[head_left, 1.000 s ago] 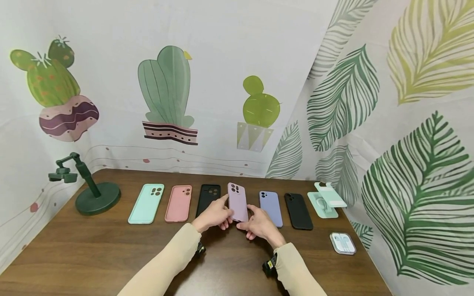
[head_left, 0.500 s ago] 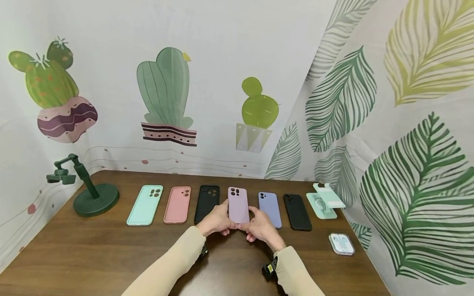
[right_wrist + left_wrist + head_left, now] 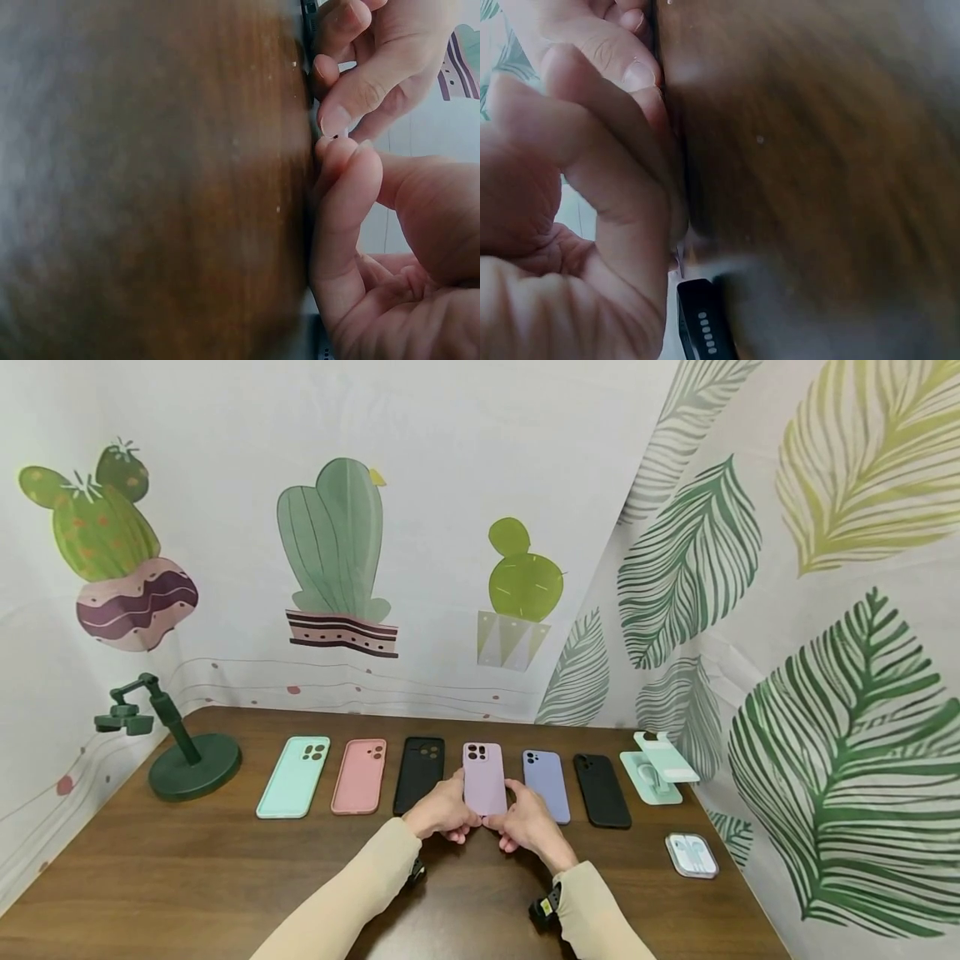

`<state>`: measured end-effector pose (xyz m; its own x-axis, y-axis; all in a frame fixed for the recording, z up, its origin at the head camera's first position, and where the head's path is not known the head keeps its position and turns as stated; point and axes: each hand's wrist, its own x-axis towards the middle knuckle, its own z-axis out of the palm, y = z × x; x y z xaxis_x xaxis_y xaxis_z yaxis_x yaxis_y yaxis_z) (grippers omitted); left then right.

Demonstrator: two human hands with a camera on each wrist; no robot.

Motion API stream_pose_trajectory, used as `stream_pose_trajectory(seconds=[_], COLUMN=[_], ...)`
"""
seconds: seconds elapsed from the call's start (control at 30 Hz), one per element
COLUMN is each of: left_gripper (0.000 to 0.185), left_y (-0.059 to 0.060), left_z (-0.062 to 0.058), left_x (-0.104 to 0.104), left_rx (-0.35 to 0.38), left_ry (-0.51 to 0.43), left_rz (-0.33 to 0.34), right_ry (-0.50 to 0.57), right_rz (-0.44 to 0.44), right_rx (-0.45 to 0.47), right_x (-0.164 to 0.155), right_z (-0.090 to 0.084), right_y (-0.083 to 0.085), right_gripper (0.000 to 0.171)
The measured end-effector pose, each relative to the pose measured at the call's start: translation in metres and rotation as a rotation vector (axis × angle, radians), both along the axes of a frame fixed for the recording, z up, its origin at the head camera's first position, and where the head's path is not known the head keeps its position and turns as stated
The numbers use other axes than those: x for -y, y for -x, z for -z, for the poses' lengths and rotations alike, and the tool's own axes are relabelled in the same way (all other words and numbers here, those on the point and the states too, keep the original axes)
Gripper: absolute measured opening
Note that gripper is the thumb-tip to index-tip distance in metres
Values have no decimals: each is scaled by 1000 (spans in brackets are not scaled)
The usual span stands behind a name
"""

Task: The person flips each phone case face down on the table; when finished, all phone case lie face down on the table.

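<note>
In the head view a lilac phone case point(image 3: 484, 781) with camera holes at its top lies in the middle of a row of phone cases. My left hand point(image 3: 444, 807) holds its lower left side and corner, and my right hand point(image 3: 527, 820) holds the lower right. Both thumbs come close together at its bottom edge. Close beside my left hand is a black phone case point(image 3: 418, 774); a blue-violet phone case point(image 3: 547, 785) lies just beyond my right hand. In the wrist views, the left hand point(image 3: 592, 172) and right hand point(image 3: 352, 240) mostly hide the lilac case, low over the wooden table.
Further left lie a pink phone case point(image 3: 359, 777) and a mint phone case point(image 3: 293, 777), beside a dark green stand point(image 3: 195, 767). To the right are another black phone case point(image 3: 602, 790), a mint folding stand point(image 3: 658, 768) and boxed earphones point(image 3: 692, 855). A printed curtain point(image 3: 435, 543) backs the table point(image 3: 187, 877).
The lilac case, tilted up a second ago, has come down flatter and slightly nearer in line with the row. Both hands moved with it, their thumbs closing in at its bottom edge.
</note>
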<state>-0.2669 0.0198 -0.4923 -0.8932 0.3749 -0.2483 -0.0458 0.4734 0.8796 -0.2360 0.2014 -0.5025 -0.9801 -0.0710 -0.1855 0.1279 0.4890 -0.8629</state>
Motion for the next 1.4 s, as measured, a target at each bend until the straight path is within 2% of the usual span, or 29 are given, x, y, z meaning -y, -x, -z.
stream_pose_trajectory(seconds=[0.3,0.43,0.57,0.77,1.0,1.2,1.4], left_gripper=[87,97,105,113,117,120,120], left_y=[0,0,0,-7,-16,-14,-3], left_z=[0,-1,0,-4,-15,-15,-17], left_x=[-1,1,9,31,69,97,111], left_rx=[14,15,-27,-78,-124,-79,-32], left_ry=[-19,-36,-29,50,135,150,106], left_rz=[-12,-21,-8,10,-30,-81,-71], right_ry=[-17,-38,-74,-124,-109,-83,-103], right_rz=[10,7,13,27,-37,-102,-139], right_rx=[-8,-14,-22,-68,-134,-149,-148], right_x=[1,1,2,5,23,48,70], right_z=[-3,-3,-2,-5,-9,-10,-9], right_y=[-3,-2,-1,-6,-17,-16,-10], right_gripper=[90,91,95,98,98,98,100])
